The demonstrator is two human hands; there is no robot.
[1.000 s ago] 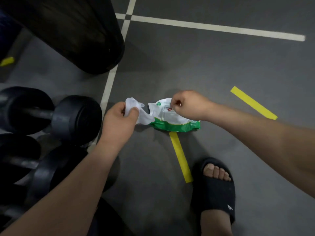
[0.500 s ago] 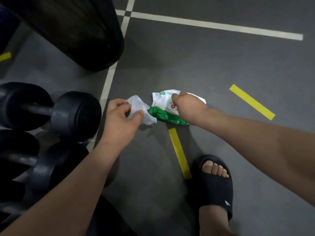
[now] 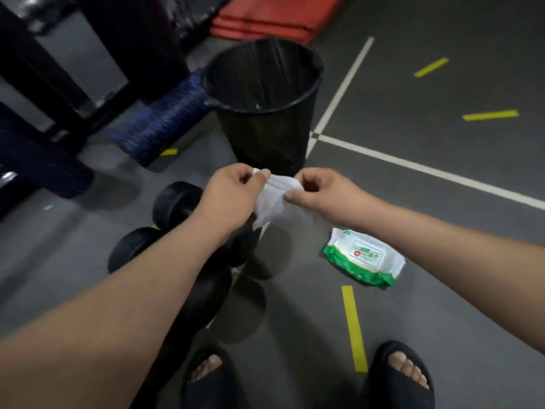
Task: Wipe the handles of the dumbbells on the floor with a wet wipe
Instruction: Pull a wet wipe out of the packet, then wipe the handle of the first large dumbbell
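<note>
Wet wipe (image 3: 273, 199): one.
Your left grip (image 3: 233, 196): pinching it.
Your right grip (image 3: 327, 193): pinching it.
Pack (image 3: 364, 258): one, on floor (image 3: 448, 296).

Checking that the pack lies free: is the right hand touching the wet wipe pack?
Apart. The head view shows the right hand and left hand pinching the wet wipe, with grey floor between the right hand and the wet wipe pack.
</note>
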